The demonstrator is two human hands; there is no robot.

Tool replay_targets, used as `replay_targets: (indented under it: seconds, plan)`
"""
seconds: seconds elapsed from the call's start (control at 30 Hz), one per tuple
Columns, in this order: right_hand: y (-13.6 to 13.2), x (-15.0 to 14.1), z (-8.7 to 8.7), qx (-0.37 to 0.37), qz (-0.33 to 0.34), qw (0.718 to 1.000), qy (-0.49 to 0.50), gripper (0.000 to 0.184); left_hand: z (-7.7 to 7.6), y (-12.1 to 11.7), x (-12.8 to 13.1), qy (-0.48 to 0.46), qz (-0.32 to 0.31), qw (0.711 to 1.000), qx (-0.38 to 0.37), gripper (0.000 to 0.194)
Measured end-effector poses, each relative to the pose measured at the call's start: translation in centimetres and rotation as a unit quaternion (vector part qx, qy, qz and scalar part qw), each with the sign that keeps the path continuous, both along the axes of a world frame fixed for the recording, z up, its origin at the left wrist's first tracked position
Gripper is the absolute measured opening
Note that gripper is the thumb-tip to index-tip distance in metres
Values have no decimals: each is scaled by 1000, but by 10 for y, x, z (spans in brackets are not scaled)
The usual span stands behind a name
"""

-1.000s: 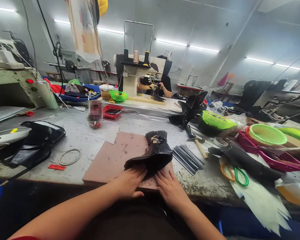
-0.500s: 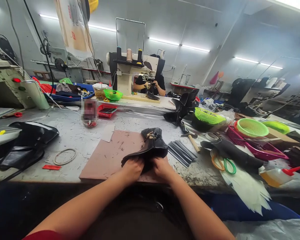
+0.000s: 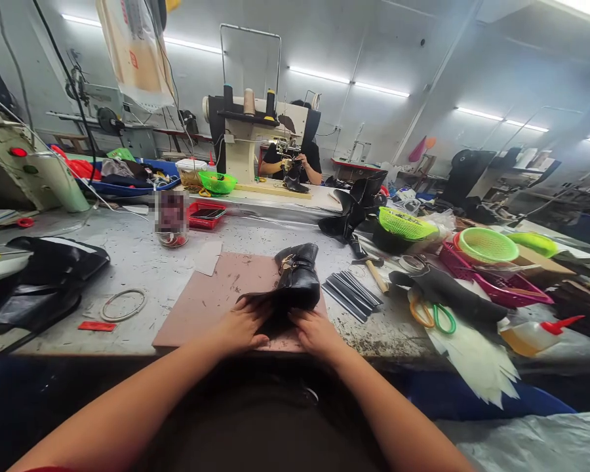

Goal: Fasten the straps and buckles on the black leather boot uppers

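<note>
A black leather ankle boot (image 3: 297, 282) with straps and gold-coloured buckle hardware rests on a pinkish-brown board (image 3: 191, 314), its dark opening facing me. My left hand (image 3: 243, 326) lies along the boot's spread leather edge on the left, fingers stretched out and thumb apart. On the other side, my right hand (image 3: 318, 334) touches the lower right edge of the opening with extended fingers, its thumb separate. The inside of the boot is dark, and some fingertips are hidden against the leather.
Right of the board lie black-and-white strips (image 3: 351, 295), a hammer (image 3: 376, 275), scissors (image 3: 432, 314) and a glue bottle (image 3: 541, 333). More black boot pieces (image 3: 351, 206) stand behind. At left are a black leather piece (image 3: 49, 275) and a ring (image 3: 124, 305). A co-worker (image 3: 314, 160) sits opposite at a sewing machine.
Both hands have loosened from a closed grip, and their fingers are now straighter along the boot's edges. The boot has settled lower and flatter, its leather edge spreading left. The view has shifted slightly.
</note>
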State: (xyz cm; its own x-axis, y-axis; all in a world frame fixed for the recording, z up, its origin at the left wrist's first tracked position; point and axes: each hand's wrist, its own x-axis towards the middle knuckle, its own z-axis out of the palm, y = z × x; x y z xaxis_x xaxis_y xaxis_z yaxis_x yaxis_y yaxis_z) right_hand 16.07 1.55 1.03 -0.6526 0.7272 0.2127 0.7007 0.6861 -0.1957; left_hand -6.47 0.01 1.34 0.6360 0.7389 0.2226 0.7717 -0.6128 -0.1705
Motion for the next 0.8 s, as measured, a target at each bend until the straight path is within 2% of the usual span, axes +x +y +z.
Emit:
replay_targets:
  seconds: [0.07, 0.17, 0.23, 0.27, 0.33, 0.47, 0.53, 0.6, 0.63, 0.7, 0.8]
  plan:
    - [0, 0, 3, 16, 15, 1000, 0, 43, 4, -3, 0, 19, -17, 1000, 6, 53]
    - [-1, -1, 12, 36, 31, 999, -10, 20, 8, -8, 5, 33, -18, 999, 19, 53]
    - [-5, -1, 18, 41, 36, 998, -8, 11, 9, -12, 10, 30, -14, 999, 28, 53]
    - [-6, 0, 19, 45, 32, 998, -2, 12, 9, -13, 12, 26, -13, 999, 32, 52]
    - [-8, 2, 18, 55, 17, 998, 27, 25, 7, -15, 18, 14, -17, 999, 36, 47]
    - [-3, 3, -1, 77, 30, 995, 48, 56, 7, -15, 32, 14, -34, 999, -3, 19]
    - [5, 2, -9, 122, 50, 991, 35, 55, 14, -15, 37, 13, -31, 999, -13, 17]
    - [11, 0, -7, 196, 51, 978, 57, 40, 28, -20, 37, -2, -20, 1000, -2, 14]
    - [13, -1, -1, 235, 48, 968, 80, 32, 38, -24, 35, -21, -21, 1000, 3, 13]
    - [11, -1, 25, 298, 63, 943, 131, 26, 63, -36, 27, -79, -33, 996, -8, 12]
    - [-8, 1, 85, 340, 156, 914, 157, 26, 106, -60, 14, -173, -31, 980, -97, 20]
